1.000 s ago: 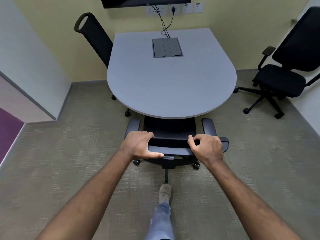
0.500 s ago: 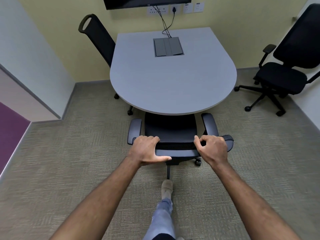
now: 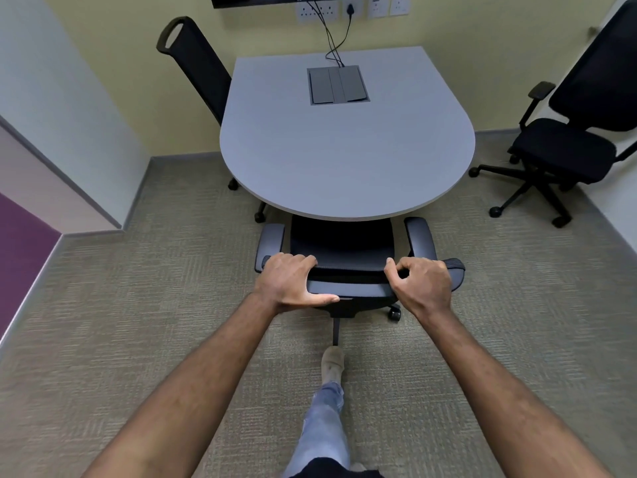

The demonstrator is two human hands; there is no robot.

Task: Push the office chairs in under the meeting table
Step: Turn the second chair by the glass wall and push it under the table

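Both hands are gripping the top edge of the near chair's backrest [image 3: 348,288]: left hand [image 3: 289,282] is wrapping over it, fingers curled across the front, thumb lying flat along the back; right hand [image 3: 422,284] is closing around the right end, fingers curled tight. Near chair [image 3: 343,250] is sitting at the rounded end of the meeting table [image 3: 344,153], front of the seat tucked under the edge, both armrests just outside it. Left chair [image 3: 196,67] is standing against the table's left side, seat hidden underneath. Right chair [image 3: 565,146] is standing well apart from the table, by the right wall, fully out. One foot [image 3: 332,365] is resting on the carpet just behind the near chair's base
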